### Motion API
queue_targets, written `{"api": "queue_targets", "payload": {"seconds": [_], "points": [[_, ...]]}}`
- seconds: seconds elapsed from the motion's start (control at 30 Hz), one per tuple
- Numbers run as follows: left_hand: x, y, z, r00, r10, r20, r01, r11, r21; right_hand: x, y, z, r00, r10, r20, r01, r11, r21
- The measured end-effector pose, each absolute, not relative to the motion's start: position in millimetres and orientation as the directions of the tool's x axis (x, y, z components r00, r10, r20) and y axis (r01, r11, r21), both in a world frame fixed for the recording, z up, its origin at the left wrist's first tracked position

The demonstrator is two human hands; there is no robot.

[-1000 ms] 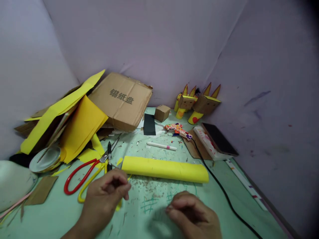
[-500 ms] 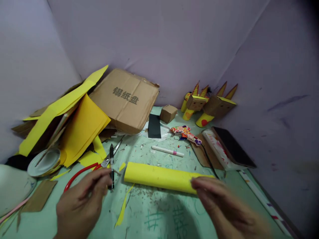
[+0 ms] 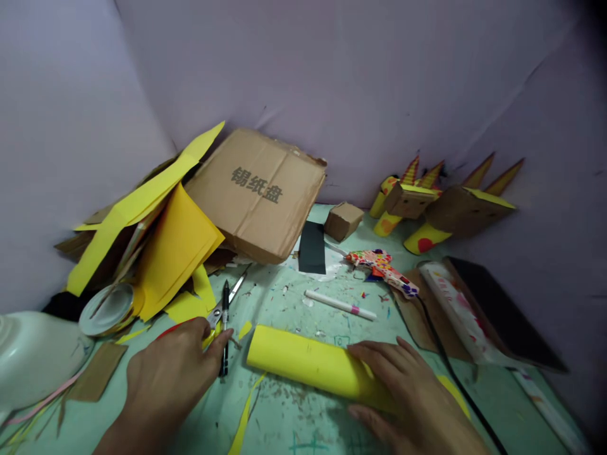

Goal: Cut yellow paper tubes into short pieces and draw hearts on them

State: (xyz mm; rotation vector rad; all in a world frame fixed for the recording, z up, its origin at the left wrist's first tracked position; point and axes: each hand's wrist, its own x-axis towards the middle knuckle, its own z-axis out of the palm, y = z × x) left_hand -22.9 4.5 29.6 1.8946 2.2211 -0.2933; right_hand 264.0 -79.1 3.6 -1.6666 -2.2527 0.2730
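Cardboard sheet (image 3: 258, 193) reads 锡纸盘 (right hand (image 3: 408, 392) on yellow roll (image 3: 308, 363)).

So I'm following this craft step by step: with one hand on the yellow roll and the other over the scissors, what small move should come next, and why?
Probably close the left hand on the scissors and lift them. It already lies over their handles beside the black pen, while the right hand rests flat on the yellow paper roll, steadying it on the green table.
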Motion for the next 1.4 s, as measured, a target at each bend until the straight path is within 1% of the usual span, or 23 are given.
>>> {"api": "queue_targets", "payload": {"seconds": [0.17,0.27,0.33,0.4,0.43,0.5,0.57,0.6,0.67,0.7,0.77,0.87,0.97,1.03,1.1,1.13,1.17,1.23,1.27,1.3,1.4], "points": [[-25.6,9.5,30.1,-0.160,0.942,-0.296,0.984,0.174,0.021,265.3,-74.5,-8.3,-0.301,0.942,0.150,0.900,0.333,-0.282],[-26.8,10.3,35.2,-0.149,0.946,-0.287,0.985,0.169,0.047,267.5,-75.4,-12.8,-0.316,0.938,0.143,0.899,0.344,-0.271],[-29.7,9.9,39.6,-0.137,0.958,-0.250,0.985,0.159,0.069,267.5,-76.5,-13.0,-0.310,0.943,0.121,0.900,0.332,-0.281],[-32.3,9.8,42.9,-0.088,0.979,-0.184,0.987,0.111,0.117,265.6,-76.9,-11.9,-0.289,0.954,0.078,0.905,0.299,-0.304],[-32.1,10.6,44.1,-0.035,0.987,-0.159,0.985,0.061,0.161,264.1,-76.7,-11.2,-0.275,0.960,0.055,0.906,0.278,-0.319],[-25.4,15.3,46.9,0.148,0.981,-0.129,0.956,-0.109,0.272,260.9,-75.7,-9.8,-0.248,0.969,0.012,0.906,0.237,-0.351],[-7.0,25.3,51.0,0.393,0.915,-0.095,0.870,-0.336,0.360,258.1,-74.7,-8.8,-0.222,0.975,-0.016,0.904,0.200,-0.379],[6.7,32.1,53.3,0.511,0.857,-0.069,0.810,-0.453,0.371,257.1,-74.4,-8.5,-0.210,0.977,-0.021,0.902,0.186,-0.389],[39.9,47.9,55.7,0.693,0.721,-0.013,0.678,-0.645,0.353,255.8,-74.3,-8.1,-0.194,0.981,-0.022,0.899,0.169,-0.404],[57.5,56.1,54.9,0.751,0.659,-0.022,0.631,-0.709,0.314,255.5,-74.4,-8.0,-0.188,0.982,-0.021,0.898,0.163,-0.408],[89.6,71.1,48.6,0.826,0.556,-0.089,0.562,-0.803,0.197,255.1,-74.4,-7.6,-0.185,0.983,-0.022,0.897,0.159,-0.412],[118.6,86.8,33.7,0.843,0.518,-0.146,0.537,-0.827,0.168,253.9,-73.5,-5.6,-0.174,0.985,-0.014,0.897,0.152,-0.415],[118.3,92.9,29.5,0.833,0.524,-0.178,0.550,-0.817,0.170,252.5,-72.6,-2.5,-0.163,0.986,0.032,0.896,0.161,-0.415],[103.7,91.6,37.0,0.814,0.555,-0.168,0.579,-0.799,0.165,252.6,-73.2,-0.2,-0.165,0.981,0.103,0.885,0.194,-0.424],[81.3,85.6,48.9,0.791,0.595,-0.140,0.611,-0.771,0.179,253.7,-74.5,3.0,-0.130,0.964,0.231,0.853,0.227,-0.470],[68.7,80.8,54.7,0.778,0.616,-0.121,0.627,-0.753,0.198,254.3,-75.0,5.1,-0.084,0.952,0.295,0.831,0.230,-0.507],[55.9,75.0,59.6,0.764,0.641,-0.079,0.637,-0.727,0.257,254.5,-75.1,7.7,-0.029,0.937,0.348,0.808,0.227,-0.544],[32.8,61.4,65.1,0.729,0.685,-0.007,0.636,-0.674,0.375,253.4,-73.6,13.6,0.061,0.912,0.407,0.772,0.215,-0.598],[23.4,54.2,65.6,0.715,0.699,0.009,0.630,-0.650,0.425,251.7,-71.9,16.5,0.075,0.906,0.416,0.763,0.217,-0.609],[15.9,47.3,64.8,0.710,0.704,0.016,0.620,-0.636,0.459,249.1,-69.5,19.1,0.061,0.904,0.422,0.762,0.232,-0.605],[4.5,30.2,58.5,0.709,0.704,0.040,0.582,-0.616,0.532,237.5,-60.3,23.0,-0.052,0.890,0.453,0.764,0.328,-0.556]]}}
